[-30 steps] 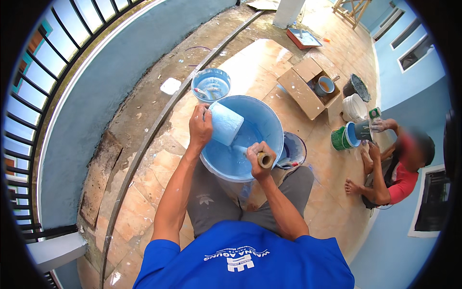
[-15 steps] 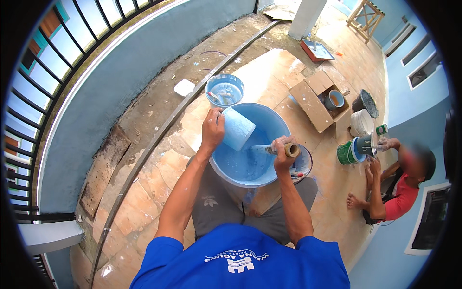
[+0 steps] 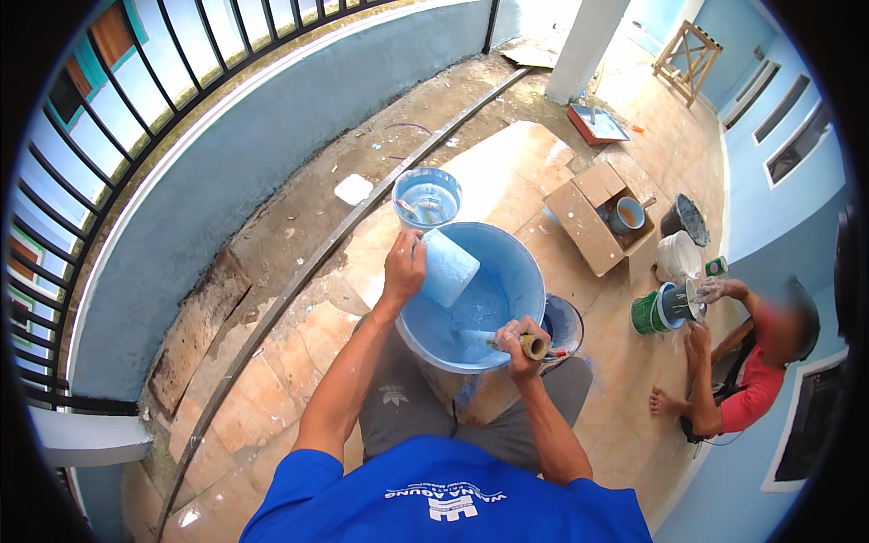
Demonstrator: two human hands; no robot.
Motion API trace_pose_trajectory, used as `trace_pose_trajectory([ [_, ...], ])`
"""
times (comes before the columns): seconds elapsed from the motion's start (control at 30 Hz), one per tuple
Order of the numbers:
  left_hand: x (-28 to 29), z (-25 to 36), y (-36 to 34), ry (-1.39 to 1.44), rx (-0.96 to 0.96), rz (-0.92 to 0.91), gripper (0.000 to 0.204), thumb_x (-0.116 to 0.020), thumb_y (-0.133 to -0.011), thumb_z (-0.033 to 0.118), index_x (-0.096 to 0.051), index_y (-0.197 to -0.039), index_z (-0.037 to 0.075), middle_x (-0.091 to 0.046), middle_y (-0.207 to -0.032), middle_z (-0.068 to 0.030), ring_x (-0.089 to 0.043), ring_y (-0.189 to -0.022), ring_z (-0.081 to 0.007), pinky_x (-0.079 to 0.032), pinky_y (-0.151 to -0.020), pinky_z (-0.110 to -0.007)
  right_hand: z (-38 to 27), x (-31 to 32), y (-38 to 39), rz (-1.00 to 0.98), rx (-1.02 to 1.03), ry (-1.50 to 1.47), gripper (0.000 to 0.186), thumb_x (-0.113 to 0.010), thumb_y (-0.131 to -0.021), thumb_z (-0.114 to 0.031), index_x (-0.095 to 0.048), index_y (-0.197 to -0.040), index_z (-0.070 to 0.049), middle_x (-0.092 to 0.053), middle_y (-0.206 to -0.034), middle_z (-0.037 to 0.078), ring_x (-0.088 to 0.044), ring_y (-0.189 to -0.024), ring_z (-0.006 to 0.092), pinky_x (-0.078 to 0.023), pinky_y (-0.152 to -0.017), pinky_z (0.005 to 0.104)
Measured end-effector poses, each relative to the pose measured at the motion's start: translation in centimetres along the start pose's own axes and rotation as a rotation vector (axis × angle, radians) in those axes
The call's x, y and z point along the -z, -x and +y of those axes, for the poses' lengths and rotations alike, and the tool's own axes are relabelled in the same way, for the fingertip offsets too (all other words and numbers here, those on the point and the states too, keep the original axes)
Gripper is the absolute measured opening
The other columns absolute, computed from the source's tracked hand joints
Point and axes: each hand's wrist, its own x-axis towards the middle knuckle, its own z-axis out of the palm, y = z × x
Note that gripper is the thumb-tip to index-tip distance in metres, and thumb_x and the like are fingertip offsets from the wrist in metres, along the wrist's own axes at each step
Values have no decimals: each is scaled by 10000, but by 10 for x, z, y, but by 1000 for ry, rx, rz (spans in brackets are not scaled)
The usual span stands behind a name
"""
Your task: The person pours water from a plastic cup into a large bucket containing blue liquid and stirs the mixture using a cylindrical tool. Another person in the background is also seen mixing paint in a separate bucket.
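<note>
My left hand (image 3: 404, 268) grips a pale blue plastic container (image 3: 450, 264), tipped at the left rim of a large blue-stained bucket (image 3: 520, 260) between my knees. My right hand (image 3: 516, 348) is closed round the hollow, tan, round handle of a stirring tool (image 3: 536, 347), whose blue-coated lower part reaches into the blue liquid. A smaller blue bucket (image 3: 451, 185) holding paint tools stands behind, and another bucket (image 3: 566, 317) with a red-handled item is partly hidden at the right.
A co-worker (image 3: 756, 398) in red sits right, holding containers over a green pail (image 3: 644, 319). Cardboard box (image 3: 579, 226), white pail (image 3: 677, 255), dark bucket (image 3: 683, 220), paint tray (image 3: 597, 134) and pillar (image 3: 579, 50) stand beyond. A curved blue wall (image 3: 181, 226) with railing borders the left.
The view has shifted, so the buckets appear lower in the picture. My right hand moves the tool within the big bucket. The co-worker's hands now hold a whitish item over the pail.
</note>
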Motion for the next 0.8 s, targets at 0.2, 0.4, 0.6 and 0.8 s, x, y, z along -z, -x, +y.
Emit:
trace_pose_trajectory([
  [0.2,-1,-5,0,-19,-58,14,232,-527,-1016,133,-627,-1121,-48,-670,-1119,-241,-655,-1023,-424,-511,-906,-456,3,22,-16,106,-5,73,233,-629,-882,74,-480,-746,-44,-551,-659,26,-515,-570,99,-438,-534,278],
  [0.4,0,-9,0,-44,-74,6,235,-527,-1011,135,-627,-1114,-51,-662,-1108,-250,-643,-1037,-436,-504,-918,-463,33,3,-61,245,173,105,230,-654,-912,37,-496,-772,-56,-545,-666,16,-501,-589,84,-428,-552,277],
  [0.6,0,-4,-1,-30,-76,7,240,-530,-1009,142,-627,-1112,-51,-661,-1100,-258,-645,-1050,-443,-505,-928,-469,60,-37,-69,241,149,157,231,-615,-916,74,-473,-793,-60,-543,-699,24,-520,-603,110,-430,-569,288],
  [0.8,0,-3,2,-34,-10,-13,254,-532,-1015,141,-635,-1134,-58,-674,-1144,-247,-663,-1076,-409,-508,-952,-441,24,-30,-16,-60,50,40,237,-640,-882,63,-475,-758,-52,-546,-668,28,-508,-600,97,-427,-557,282],
])
